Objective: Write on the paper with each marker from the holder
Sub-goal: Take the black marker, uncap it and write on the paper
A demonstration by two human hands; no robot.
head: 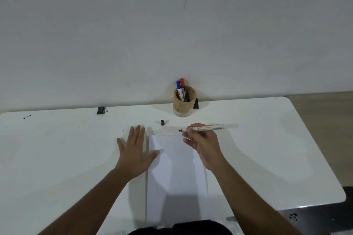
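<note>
Paper (pixel 177 173) lies near you on the table (pixel 57 149), pinned at its left edge by your spread left hand (pixel 134 150) so it cannot slide, while your right hand (pixel 203 145) pinches the uncapped marker (pixel 208 127) over its far edge, cap (pixel 162 122) parked just beyond, two markers (pixel 181 89) upright in the holder (pixel 184 102).

White table (pixel 267 139) bearing paper (pixel 177 173), wooden holder (pixel 184 105), black cap (pixel 162 122), flat left hand (pixel 134 150).
</note>
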